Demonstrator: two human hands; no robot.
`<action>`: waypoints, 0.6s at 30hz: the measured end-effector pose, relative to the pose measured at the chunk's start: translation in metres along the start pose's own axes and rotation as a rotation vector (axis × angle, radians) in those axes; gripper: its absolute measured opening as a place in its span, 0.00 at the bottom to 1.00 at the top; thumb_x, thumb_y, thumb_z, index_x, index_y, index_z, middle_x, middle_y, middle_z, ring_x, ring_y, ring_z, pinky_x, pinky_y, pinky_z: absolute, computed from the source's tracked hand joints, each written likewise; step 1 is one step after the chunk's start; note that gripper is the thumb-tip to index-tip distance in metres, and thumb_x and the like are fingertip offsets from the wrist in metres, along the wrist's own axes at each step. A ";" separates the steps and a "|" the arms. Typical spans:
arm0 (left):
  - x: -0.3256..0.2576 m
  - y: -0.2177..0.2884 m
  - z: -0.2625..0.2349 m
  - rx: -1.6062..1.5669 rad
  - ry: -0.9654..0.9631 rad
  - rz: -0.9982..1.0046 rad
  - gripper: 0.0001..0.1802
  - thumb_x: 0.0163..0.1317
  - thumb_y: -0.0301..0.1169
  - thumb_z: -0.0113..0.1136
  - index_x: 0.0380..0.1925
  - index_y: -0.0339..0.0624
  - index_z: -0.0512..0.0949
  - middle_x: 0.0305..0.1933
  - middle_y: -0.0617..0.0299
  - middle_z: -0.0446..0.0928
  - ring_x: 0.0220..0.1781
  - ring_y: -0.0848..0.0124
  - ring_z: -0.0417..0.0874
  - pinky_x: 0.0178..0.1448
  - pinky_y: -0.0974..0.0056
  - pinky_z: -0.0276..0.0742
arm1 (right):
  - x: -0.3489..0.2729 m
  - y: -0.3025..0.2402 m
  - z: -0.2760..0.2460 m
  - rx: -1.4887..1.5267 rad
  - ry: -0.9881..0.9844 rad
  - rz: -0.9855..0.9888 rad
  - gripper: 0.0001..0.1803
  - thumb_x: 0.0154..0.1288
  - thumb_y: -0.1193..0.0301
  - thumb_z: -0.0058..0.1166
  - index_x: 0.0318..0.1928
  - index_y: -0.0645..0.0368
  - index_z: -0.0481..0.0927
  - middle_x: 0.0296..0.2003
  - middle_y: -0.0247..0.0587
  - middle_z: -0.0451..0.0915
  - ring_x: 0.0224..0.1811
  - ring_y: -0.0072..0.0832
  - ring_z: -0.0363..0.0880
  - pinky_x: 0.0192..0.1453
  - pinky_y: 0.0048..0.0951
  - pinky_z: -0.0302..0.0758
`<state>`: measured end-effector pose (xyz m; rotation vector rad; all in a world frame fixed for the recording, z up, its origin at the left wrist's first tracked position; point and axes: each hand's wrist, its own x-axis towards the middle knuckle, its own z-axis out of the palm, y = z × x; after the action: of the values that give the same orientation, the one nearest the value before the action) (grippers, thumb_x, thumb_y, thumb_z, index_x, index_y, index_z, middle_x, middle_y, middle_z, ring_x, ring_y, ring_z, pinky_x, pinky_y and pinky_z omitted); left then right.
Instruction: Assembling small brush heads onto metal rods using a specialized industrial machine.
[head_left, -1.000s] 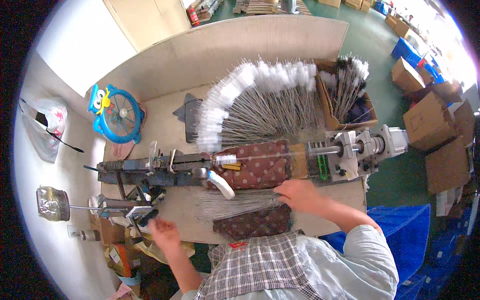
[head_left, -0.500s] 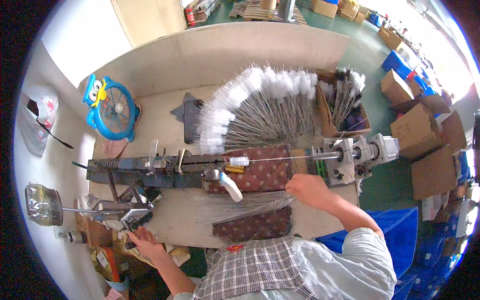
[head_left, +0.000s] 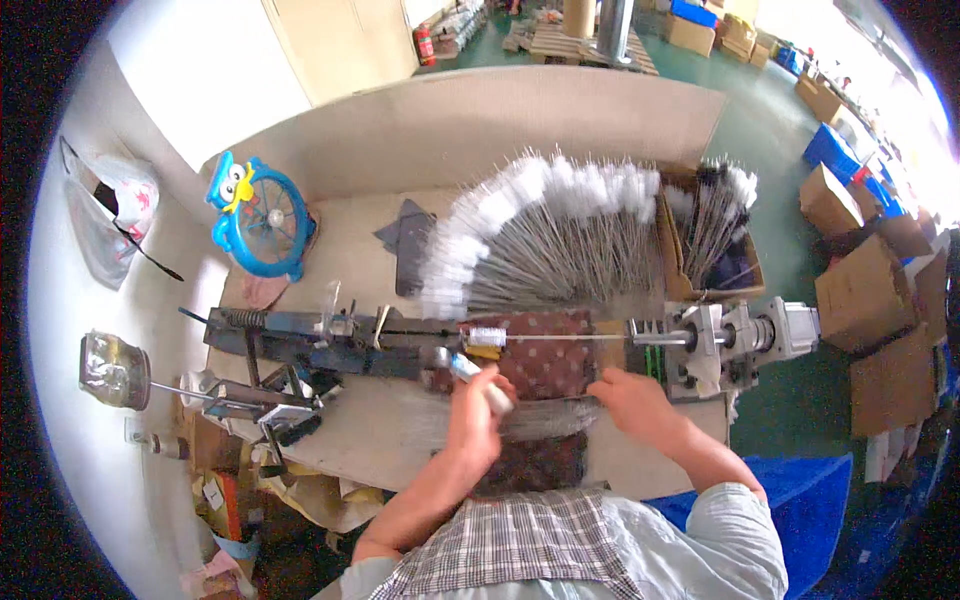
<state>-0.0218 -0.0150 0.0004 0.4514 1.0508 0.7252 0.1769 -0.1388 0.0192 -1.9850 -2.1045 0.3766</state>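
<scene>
My left hand [head_left: 474,412] is wrapped round the white-covered handle [head_left: 462,367] of a lever, somewhat smeared by motion. Just above it, a small white-bristled brush [head_left: 487,337] on a thin wire stem lies in line between the long dark metal bench fixture [head_left: 400,361] and the motor-driven spindle [head_left: 680,338] at the right. My right hand [head_left: 637,403] is closed, fingertips pressed together beside the right ends of a bundle of thin wires [head_left: 550,418]; whatever it may hold is too small to make out. A brown dotted cloth [head_left: 550,368] lies under the brush.
Many finished wire brushes [head_left: 560,240] fan out behind the fixture, next to a cardboard box [head_left: 735,293] of more brushes. A blue owl-shaped fan [head_left: 268,262] stands at the far left. A board [head_left: 480,125] closes the table's back; a blue bin [head_left: 800,500] stands at the right.
My left hand has left the lower-left metal mechanism and moved right and up onto the white handle. My right hand stays near the wire ends. The whole view has shifted slightly.
</scene>
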 end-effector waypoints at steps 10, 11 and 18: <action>-0.066 0.073 -0.040 -0.394 -0.319 0.152 0.21 0.66 0.47 0.44 0.33 0.39 0.75 0.20 0.66 0.68 0.18 0.75 0.66 0.29 0.68 0.66 | 0.003 -0.017 -0.019 -0.082 -0.077 0.059 0.14 0.46 0.78 0.51 0.38 0.61 0.72 0.35 0.46 0.72 0.34 0.45 0.77 0.36 0.40 0.76; -0.066 0.070 -0.040 -0.300 -0.345 0.042 0.21 0.67 0.45 0.44 0.32 0.38 0.75 0.20 0.65 0.70 0.19 0.74 0.68 0.29 0.68 0.67 | -0.002 -0.013 -0.026 -0.119 -0.002 0.007 0.14 0.45 0.79 0.51 0.37 0.60 0.71 0.34 0.45 0.72 0.34 0.44 0.75 0.37 0.40 0.74; -0.049 0.053 0.013 0.307 -0.741 0.001 0.12 0.66 0.35 0.49 0.34 0.38 0.75 0.27 0.60 0.76 0.26 0.72 0.76 0.31 0.66 0.74 | -0.002 -0.001 -0.126 0.092 0.450 0.299 0.13 0.44 0.82 0.51 0.34 0.62 0.76 0.35 0.43 0.77 0.39 0.39 0.76 0.40 0.34 0.75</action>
<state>-0.0418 -0.0144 0.0715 0.9025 0.4538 0.3386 0.2185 -0.1365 0.1386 -2.0934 -1.5018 0.0600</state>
